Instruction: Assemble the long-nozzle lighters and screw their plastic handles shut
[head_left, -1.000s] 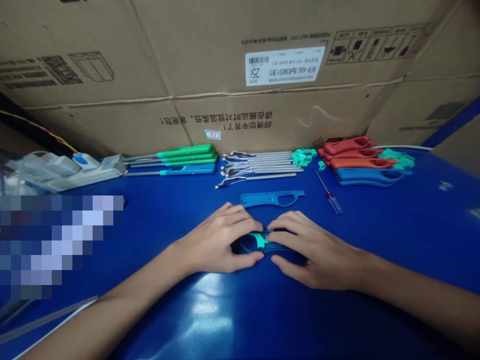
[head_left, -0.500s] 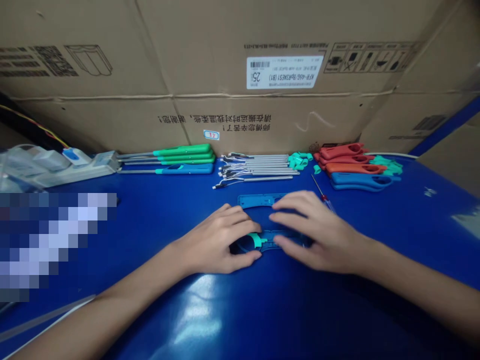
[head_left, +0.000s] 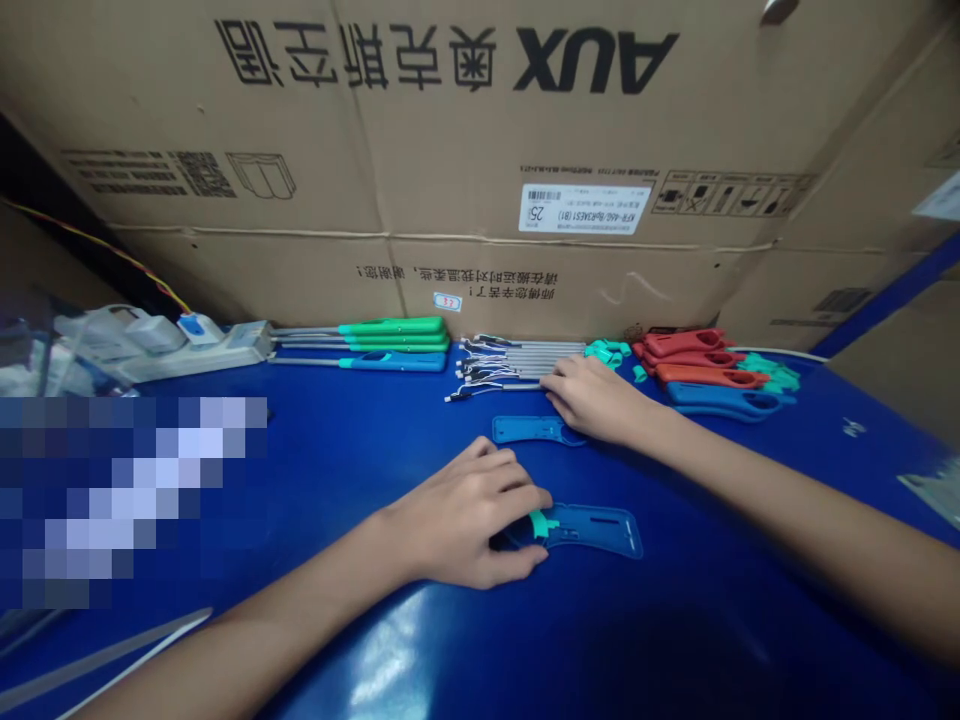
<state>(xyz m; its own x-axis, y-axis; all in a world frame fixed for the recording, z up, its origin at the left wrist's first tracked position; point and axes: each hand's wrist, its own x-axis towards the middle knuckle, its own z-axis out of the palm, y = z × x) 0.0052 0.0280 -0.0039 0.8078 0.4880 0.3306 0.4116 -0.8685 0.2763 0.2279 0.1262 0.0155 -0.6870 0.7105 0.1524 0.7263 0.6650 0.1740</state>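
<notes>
My left hand [head_left: 476,515] is closed around the left end of a blue plastic handle half [head_left: 604,530], which lies open side up on the table. Between its thumb and fingers shows a teal plastic piece [head_left: 541,524] set in that half. Farther off, my right hand [head_left: 600,400] has its fingertips closed on the end of the nearest metal rod [head_left: 521,386], which has thin wires at its left end. A second blue handle half [head_left: 525,430] lies just below my right hand, its right end partly hidden.
More wired metal rods [head_left: 525,358] lie by the cardboard box [head_left: 435,190], with teal pieces [head_left: 607,350] beside them. Red, orange and blue handle shells [head_left: 690,365] are stacked at right. Green and blue long-necked tools [head_left: 397,340] and a power strip [head_left: 225,348] lie left.
My right hand has left the near handle half and moved away from me to the rods. My left hand stays on the handle half. The view has tilted up.
</notes>
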